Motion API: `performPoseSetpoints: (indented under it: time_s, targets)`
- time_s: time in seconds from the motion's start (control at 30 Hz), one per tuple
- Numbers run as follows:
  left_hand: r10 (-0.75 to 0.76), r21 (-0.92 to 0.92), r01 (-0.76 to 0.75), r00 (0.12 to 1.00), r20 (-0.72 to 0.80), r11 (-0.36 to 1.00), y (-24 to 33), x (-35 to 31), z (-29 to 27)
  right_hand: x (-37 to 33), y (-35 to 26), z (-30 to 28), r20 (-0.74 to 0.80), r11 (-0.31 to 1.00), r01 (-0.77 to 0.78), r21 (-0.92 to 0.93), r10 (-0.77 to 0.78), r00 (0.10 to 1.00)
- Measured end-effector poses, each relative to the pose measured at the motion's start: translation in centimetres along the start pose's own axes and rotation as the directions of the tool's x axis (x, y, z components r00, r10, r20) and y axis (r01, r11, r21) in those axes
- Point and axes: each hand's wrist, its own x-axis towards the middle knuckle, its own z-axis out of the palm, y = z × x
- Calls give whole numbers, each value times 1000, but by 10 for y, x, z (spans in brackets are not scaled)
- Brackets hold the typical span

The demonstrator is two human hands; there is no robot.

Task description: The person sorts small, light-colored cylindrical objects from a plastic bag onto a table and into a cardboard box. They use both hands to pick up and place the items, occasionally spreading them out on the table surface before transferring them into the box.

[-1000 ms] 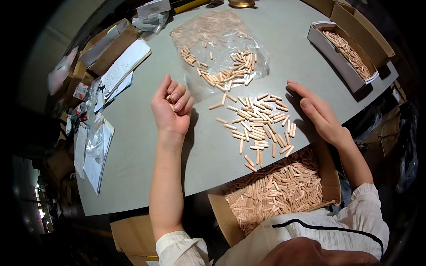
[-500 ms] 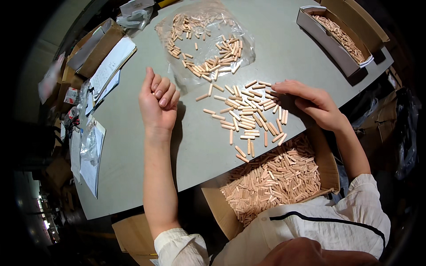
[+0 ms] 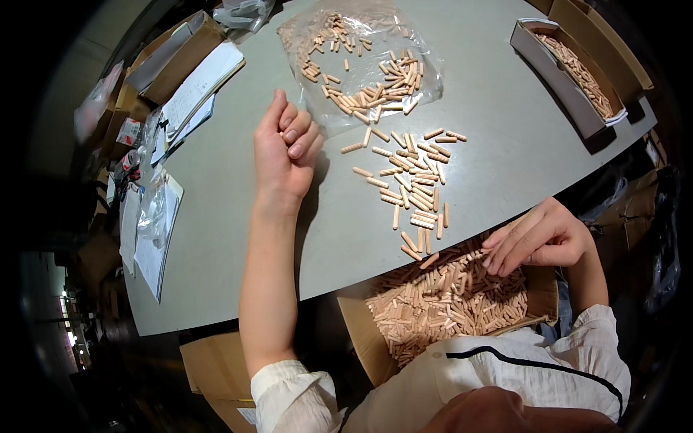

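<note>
My left hand (image 3: 289, 148) is held closed above the table, palm side up with the fingers curled in. A tiny pale bit shows between thumb and fingers; what it is stays hidden. My right hand (image 3: 541, 238) is over the table's near edge, fingers loosely bent and pointing down above the open cardboard box (image 3: 357, 328). The box is heaped with short wooden dowels (image 3: 447, 310), some close by my right fingertips. On the tabletop between my hands lies a loose scatter of wooden dowels (image 3: 415, 180).
A clear plastic bag (image 3: 354, 72) with dowels on it lies farther back on the grey table (image 3: 216, 238). A long carton (image 3: 556, 83) of dowels stands far right. Papers (image 3: 195, 86), a clipboard (image 3: 162, 231) and a cardboard box (image 3: 177, 54) line the left side.
My right hand has come off the tabletop, down and toward me over the box. Fewer dowels lie on the table's right part. My left hand stays closed; the view has shifted slightly.
</note>
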Motion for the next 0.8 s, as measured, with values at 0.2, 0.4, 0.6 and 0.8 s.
performPoseSetpoints:
  time_s: [0.2, 0.4, 0.6, 0.8]
  targets:
    - [18, 22, -17, 1000, -23, 1000, -1, 0, -2, 27, -5, 9, -298, 945, -36, -325, -66, 952]
    - [53, 54, -50, 996, -66, 997, 1, 0, 1, 51, 11, 17, -194, 521, -70, -850, -187, 963]
    - [41, 78, -40, 999, -21, 996, -1, 1, -5, 47, 12, 16, -146, 419, -53, -906, -194, 970]
    - [37, 73, -35, 999, -26, 997, -2, 1, -3, 36, 10, 16, -200, 459, -94, -884, -190, 961]
